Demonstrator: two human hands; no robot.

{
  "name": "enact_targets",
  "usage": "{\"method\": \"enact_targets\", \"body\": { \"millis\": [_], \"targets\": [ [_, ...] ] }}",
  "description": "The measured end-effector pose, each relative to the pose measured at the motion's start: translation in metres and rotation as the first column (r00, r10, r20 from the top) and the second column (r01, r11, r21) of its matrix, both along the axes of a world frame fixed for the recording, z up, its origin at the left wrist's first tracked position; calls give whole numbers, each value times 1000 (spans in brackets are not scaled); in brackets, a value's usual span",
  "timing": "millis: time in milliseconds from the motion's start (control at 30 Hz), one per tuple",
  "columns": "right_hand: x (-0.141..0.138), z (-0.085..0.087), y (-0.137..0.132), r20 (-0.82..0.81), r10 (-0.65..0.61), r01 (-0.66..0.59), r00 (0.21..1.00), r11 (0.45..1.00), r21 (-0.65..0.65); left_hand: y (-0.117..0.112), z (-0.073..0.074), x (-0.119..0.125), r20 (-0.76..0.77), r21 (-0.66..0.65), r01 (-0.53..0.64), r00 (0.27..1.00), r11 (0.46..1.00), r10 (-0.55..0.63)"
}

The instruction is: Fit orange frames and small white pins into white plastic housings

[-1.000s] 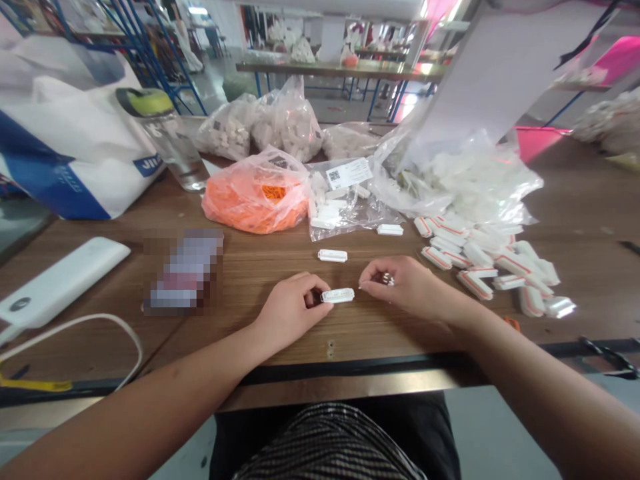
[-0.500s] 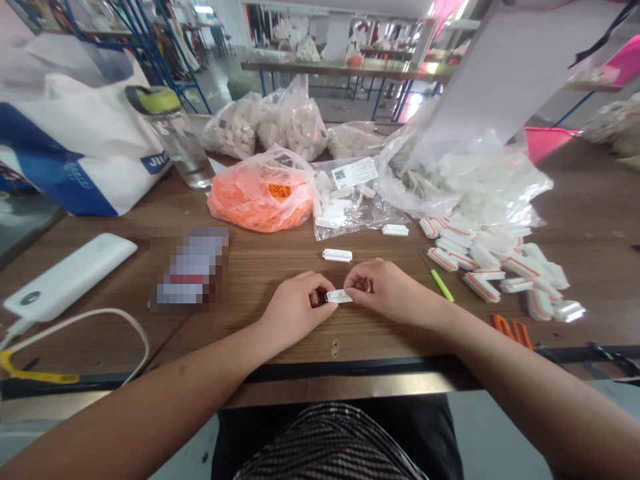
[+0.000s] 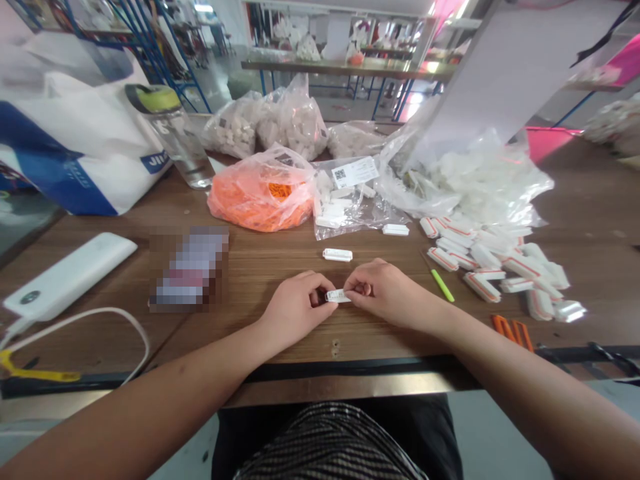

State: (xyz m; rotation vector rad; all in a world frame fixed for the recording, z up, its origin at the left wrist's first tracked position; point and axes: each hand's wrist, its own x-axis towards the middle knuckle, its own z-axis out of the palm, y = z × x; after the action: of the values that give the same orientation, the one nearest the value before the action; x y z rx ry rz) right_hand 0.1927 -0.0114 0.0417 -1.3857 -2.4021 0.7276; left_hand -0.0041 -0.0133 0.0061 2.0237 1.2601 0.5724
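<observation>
My left hand and my right hand meet over the wooden table, both pinched on the same small white plastic part between them. The left fingers grip its left end and the right fingertips press on its right end. Another white part lies loose just beyond my hands. A third white part lies further back. To the right sits a heap of white parts with orange strips.
An orange bag, clear bags of white parts, a large crumpled clear bag and a water bottle stand behind. A white power bank with cable lies left. A green stick and orange pieces lie right.
My right hand moved left from a gap beside the white part and closed onto its right end. The view shifted slightly, bringing the green stick and orange pieces into sight.
</observation>
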Motion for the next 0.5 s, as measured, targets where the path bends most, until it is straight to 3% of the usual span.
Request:
{"method": "enact_targets", "body": {
  "millis": [167,400,500],
  "targets": [
    [10,6,-5,-37,62,-60,997,997,56,0,0,0,8,21,2,1000,1000,-2],
    [9,-1,-13,147,106,-139,983,961,238,-1,-1,1,35,22,-9,999,1000,8],
    [21,1,-9,67,41,-54,997,975,214,-1,-1,0,21,25,-1,1000,1000,1]
  ]
}}
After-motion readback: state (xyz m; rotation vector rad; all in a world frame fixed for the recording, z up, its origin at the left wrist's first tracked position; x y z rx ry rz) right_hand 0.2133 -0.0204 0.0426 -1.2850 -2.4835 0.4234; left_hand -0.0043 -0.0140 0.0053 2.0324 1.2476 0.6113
